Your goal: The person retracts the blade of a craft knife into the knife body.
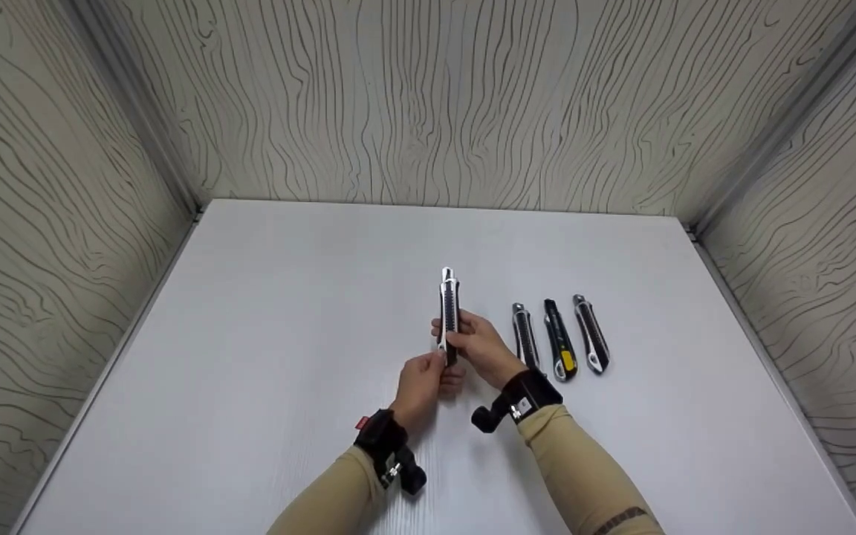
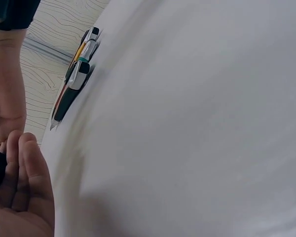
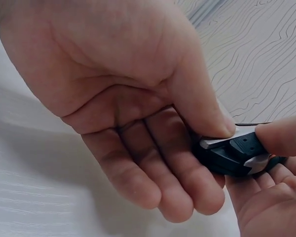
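Both hands hold one box cutter [image 1: 449,303], a silver and dark knife standing with its narrow silver tip away from me. My right hand [image 1: 484,346] grips its right side, the thumb lying along the handle. At the near end of the handle, my left hand [image 1: 420,382] pinches it between thumb and fingers. The right wrist view shows the dark butt end of the box cutter [image 3: 237,153] between the right thumb [image 3: 212,116] and the left thumb [image 3: 286,136]. In the left wrist view, the left fingers [image 2: 37,173] hide most of the knife.
To the right of my hands lie a silver and dark box cutter [image 1: 524,334], a black one with a yellow slider [image 1: 560,342], and another silver and dark one [image 1: 591,334]. They rest on the white table [image 1: 287,297]. Wood-grain patterned walls [image 1: 428,104] enclose its back and sides.
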A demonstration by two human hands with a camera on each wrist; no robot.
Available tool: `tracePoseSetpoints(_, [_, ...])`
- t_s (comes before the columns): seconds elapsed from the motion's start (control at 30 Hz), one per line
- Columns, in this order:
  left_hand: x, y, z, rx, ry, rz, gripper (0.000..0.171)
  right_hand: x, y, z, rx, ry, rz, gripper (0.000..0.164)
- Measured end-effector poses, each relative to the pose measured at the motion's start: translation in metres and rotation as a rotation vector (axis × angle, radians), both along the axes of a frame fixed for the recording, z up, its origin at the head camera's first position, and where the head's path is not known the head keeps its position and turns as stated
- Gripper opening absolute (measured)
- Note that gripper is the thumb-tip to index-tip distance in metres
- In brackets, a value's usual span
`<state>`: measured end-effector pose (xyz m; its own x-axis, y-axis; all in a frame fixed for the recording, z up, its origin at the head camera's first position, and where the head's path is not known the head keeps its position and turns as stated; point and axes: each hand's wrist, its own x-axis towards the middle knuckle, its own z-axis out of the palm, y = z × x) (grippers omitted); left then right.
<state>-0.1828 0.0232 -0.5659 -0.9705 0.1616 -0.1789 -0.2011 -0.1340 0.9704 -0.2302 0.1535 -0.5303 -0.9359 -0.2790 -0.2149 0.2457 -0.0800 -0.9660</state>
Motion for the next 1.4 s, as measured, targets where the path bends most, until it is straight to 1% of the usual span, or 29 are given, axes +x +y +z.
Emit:
tracePoseSetpoints(0.13, [0.002, -0.001, 0.001, 0.015, -0.010, 0.004, 0.040, 0.000, 0.000, 0.000, 0.002, 0.012, 0.011, 0.053])
tracePoseSetpoints(0.37, [0.003, -0.002, 0.001, 0.009, -0.011, -0.001, 0.040, 0.001, 0.001, -0.002, 0.006, 0.026, 0.032, 0.057])
tracePoseSetpoints(0.57, [0.004, -0.001, 0.002, 0.044, -0.031, -0.011, 0.040, 0.002, 0.002, 0.000, 0.087, 0.023, 0.024, 0.054])
tracePoseSetpoints(0.67, [0.005, 0.000, 0.003, 0.055, -0.030, -0.016, 0.040, 0.001, 0.004, 0.002, 0.122, 0.043, 0.045, 0.053])
tracePoseSetpoints(0.8, [0.005, 0.000, 0.001, 0.073, -0.023, -0.033, 0.039, 0.000, 0.008, 0.003, 0.156, 0.059, 0.085, 0.050])
tracePoseSetpoints(0.93, [0.006, 0.001, -0.003, 0.081, -0.025, -0.042, 0.039, -0.001, 0.012, 0.002, 0.213, 0.067, 0.104, 0.045])
tracePoseSetpoints(1.07, [0.007, 0.001, -0.006, 0.110, -0.053, -0.046, 0.036, -0.001, 0.014, 0.000, 0.251, 0.073, 0.087, 0.045])
tracePoseSetpoints(1.17, [0.008, 0.002, -0.007, 0.113, -0.056, -0.055, 0.035, -0.001, 0.014, -0.002, 0.278, 0.071, 0.058, 0.048])
tracePoseSetpoints(1.3, [0.009, 0.005, -0.007, 0.070, -0.039, -0.067, 0.035, 0.001, 0.017, -0.003, 0.321, 0.071, 0.022, 0.050])
tracePoseSetpoints(1.4, [0.008, 0.008, -0.005, 0.051, -0.044, -0.074, 0.035, 0.002, 0.021, -0.003, 0.349, 0.069, 0.002, 0.049])
